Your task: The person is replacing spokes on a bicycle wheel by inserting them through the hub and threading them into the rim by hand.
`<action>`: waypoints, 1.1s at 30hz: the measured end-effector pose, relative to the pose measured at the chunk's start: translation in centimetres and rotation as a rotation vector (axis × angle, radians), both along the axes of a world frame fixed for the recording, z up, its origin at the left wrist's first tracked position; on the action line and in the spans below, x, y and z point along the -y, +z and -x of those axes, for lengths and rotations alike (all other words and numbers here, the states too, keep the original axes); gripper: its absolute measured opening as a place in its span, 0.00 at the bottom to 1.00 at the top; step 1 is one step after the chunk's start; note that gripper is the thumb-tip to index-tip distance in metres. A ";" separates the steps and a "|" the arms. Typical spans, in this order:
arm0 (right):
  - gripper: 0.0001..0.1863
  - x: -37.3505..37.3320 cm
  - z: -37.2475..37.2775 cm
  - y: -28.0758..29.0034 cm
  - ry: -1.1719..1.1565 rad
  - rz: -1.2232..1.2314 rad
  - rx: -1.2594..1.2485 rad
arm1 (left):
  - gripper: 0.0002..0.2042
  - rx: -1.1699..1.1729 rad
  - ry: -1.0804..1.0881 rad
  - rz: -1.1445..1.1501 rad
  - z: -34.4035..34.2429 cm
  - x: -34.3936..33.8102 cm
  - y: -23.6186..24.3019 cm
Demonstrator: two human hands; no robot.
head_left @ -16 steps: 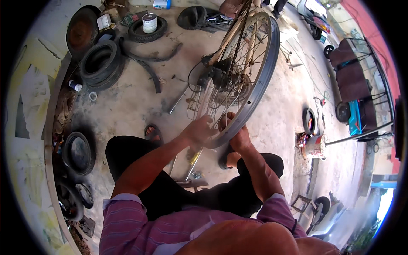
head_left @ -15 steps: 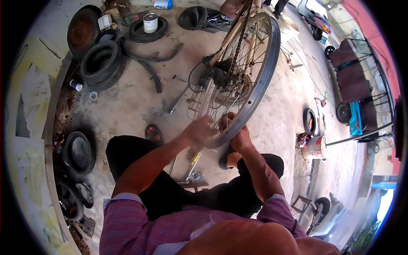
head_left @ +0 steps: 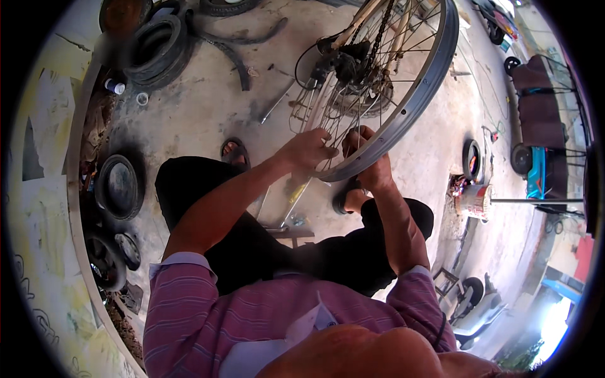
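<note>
A bare bicycle wheel (head_left: 403, 126) with a silver rim and thin spokes stands upright in a bike frame, without a tyre on it. My right hand (head_left: 372, 162) is closed around the lower part of the rim, its fingertips reaching in among the spokes. Just left of it, my left hand (head_left: 307, 150) sits beside the spokes, thumb and forefinger apart with nothing visible between them. At the hub are a dark derailleur and sprockets (head_left: 346, 66), with a chain (head_left: 380, 28) running upward.
Old tyres (head_left: 157, 53) and cut rubber strips (head_left: 236, 60) lie at the far left. A metal rod (head_left: 277, 102) rests on the floor behind the wheel. Tools (head_left: 295, 200) lie between my feet. To the right are a bucket (head_left: 474, 201) and a small tyre (head_left: 471, 159).
The view has tilted, so the wheel and both hands sit higher and further right. My left hand's thumb and forefinger have spread by the spokes; my right hand stays at the rim.
</note>
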State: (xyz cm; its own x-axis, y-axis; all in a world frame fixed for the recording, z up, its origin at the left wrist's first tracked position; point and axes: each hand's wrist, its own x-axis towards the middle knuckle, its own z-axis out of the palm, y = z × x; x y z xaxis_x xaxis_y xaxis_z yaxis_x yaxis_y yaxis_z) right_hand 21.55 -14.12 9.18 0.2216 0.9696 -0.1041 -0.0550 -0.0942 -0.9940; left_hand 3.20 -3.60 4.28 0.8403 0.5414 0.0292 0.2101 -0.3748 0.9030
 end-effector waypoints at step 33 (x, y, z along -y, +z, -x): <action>0.04 -0.1 1.6 3.5 -0.049 0.146 -0.449 | 0.21 -0.090 0.056 0.702 -0.3 0.0 0.2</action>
State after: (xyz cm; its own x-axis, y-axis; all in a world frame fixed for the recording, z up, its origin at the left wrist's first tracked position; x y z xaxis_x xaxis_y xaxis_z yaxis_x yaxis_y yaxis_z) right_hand 19.97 -14.06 12.66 0.1680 0.9272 -0.3348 -0.4843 -0.2182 -0.8472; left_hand 3.48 -3.58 4.53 0.7934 0.4489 -0.4110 0.2976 0.3029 0.9054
